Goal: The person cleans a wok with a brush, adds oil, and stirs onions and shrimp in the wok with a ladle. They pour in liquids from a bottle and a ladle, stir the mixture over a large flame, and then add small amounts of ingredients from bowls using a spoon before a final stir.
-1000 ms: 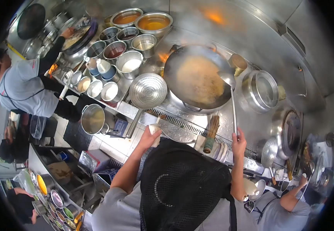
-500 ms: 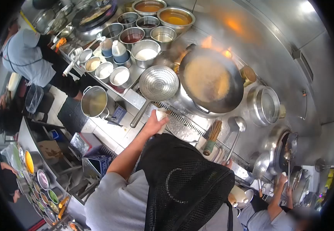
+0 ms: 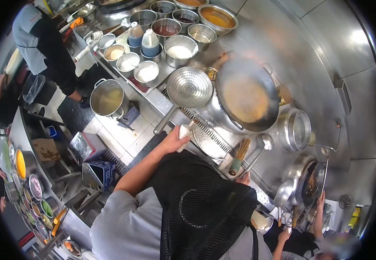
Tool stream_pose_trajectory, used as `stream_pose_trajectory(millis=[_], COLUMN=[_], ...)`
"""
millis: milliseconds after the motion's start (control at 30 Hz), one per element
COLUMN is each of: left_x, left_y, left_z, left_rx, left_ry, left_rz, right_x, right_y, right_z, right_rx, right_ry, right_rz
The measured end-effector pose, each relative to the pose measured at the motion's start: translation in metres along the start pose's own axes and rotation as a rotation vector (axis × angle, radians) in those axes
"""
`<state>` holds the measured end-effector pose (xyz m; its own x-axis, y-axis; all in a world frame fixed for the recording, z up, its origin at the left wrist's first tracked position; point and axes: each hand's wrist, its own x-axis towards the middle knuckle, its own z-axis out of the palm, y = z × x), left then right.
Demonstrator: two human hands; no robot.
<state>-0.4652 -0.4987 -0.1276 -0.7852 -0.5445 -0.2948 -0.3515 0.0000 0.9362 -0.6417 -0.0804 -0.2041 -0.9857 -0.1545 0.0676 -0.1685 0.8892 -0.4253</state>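
My left hand [image 3: 173, 142] is closed around a folded white cloth [image 3: 184, 135] at the stove's front edge. My right hand [image 3: 243, 178], partly hidden behind the dark mesh cap, grips the handle of a steel ladle [image 3: 264, 141], whose bowl rests over the steel stove top. Ahead of both hands, a large black wok [image 3: 271, 113] holds steaming, light-brown liquid [image 3: 245, 100]. Between my hands and the wok stands a bamboo wok brush [image 3: 241, 154]. A perforated strainer [image 3: 189, 87] lies left of the wok, its handle pointing toward my left hand.
Metal pots of sauces [image 3: 167, 30], white powders [image 3: 146, 73] and squeeze bottles [image 3: 150, 42] crowd the back left. A stockpot [image 3: 108, 99] stands low at left. Stacked steel bowls [image 3: 295, 130] sit right of the wok. Co-worker's hands [image 3: 320, 203] are at another wok [image 3: 310, 184].
The view has shifted slightly. Less flame shows behind the wok, and its liquid lies nearer the front rim. At right, the co-worker's wok contents have come into view. My hands keep their holds.
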Motion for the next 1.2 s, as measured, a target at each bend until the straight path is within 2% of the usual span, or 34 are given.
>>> stream_pose_trajectory(millis=[67,133,200,267,333,367,400,467,500,600,633,667,733,767,900,1000,1067,1100,1133,1200], left_x=[-0.014,-0.028,-0.037,-0.049,-0.062,-0.064,-0.065,-0.075,-0.078,-0.057,-0.044,-0.04,-0.032,-0.031,-0.033,-0.014,-0.019,-0.022,-0.022,-0.021], left_y=[-0.006,-0.023,-0.06,-0.084,-0.091,-0.107,-0.122,-0.104,-0.088,-0.116,-0.131,-0.123,-0.107,-0.098,-0.07,-0.105,-0.095,-0.091,-0.092,-0.1], left_z=[-0.014,-0.028,-0.042,-0.059,-0.083,-0.093,-0.1,-0.114,-0.12,-0.129,-0.132,-0.132,-0.123,-0.119,-0.106,-0.111,-0.108,-0.108,-0.108,-0.11], left_rx=[0.145,0.165,0.218,0.199,0.286,0.234,0.241,-0.365,-0.38,-0.394,-0.421,-0.412,-0.58,-0.641,-0.798,-0.651,-0.565,-0.504,-0.481,-0.543], left_ry=[-0.143,-0.146,-0.123,-0.078,-0.039,0.025,0.019,0.128,0.174,0.212,0.119,0.114,-0.048,-0.112,-0.165,-0.221,-0.186,-0.133,-0.148,-0.24], left_rz=[-0.033,-0.061,0.007,-0.035,-0.268,-0.172,-0.171,-0.361,-0.334,-0.387,-0.408,-0.391,-0.375,-0.385,-0.444,-0.503,-0.511,-0.509,-0.519,-0.497], right_x=[0.006,0.01,0.013,0.011,0.009,0.012,0.01,0.01,0.009,0.007,0.005,0.002,-0.009,-0.019,-0.089,-0.163,-0.221,-0.252,-0.283,-0.337], right_y=[0.01,-0.003,0.004,-0.003,-0.012,-0.007,0.0,0.003,0.004,0.0,-0.005,-0.009,-0.012,-0.012,-0.03,-0.035,-0.019,-0.011,-0.004,0.009], right_z=[0.01,-0.002,0.009,0.011,0.009,0.013,0.015,0.015,0.014,0.012,0.008,0.002,-0.004,-0.005,-0.02,-0.022,-0.01,-0.003,0.008,0.034], right_rx=[-0.075,-0.12,-0.098,-0.114,-0.11,-0.112,-0.109,-0.14,-0.133,-0.069,-0.056,-0.016,0.032,0.035,0.105,0.171,0.122,0.213,0.217,0.267], right_ry=[0.063,-0.071,-0.071,-0.043,-0.015,-0.002,-0.002,0.017,0.021,0.05,0.063,0.021,-0.008,0.02,0.148,0.222,0.229,0.151,0.155,0.151], right_rz=[-0.029,0.109,0.122,0.142,0.126,0.149,0.158,0.099,0.099,0.019,0.023,0.038,0.058,0.053,0.1,0.166,0.066,0.149,0.178,0.385])
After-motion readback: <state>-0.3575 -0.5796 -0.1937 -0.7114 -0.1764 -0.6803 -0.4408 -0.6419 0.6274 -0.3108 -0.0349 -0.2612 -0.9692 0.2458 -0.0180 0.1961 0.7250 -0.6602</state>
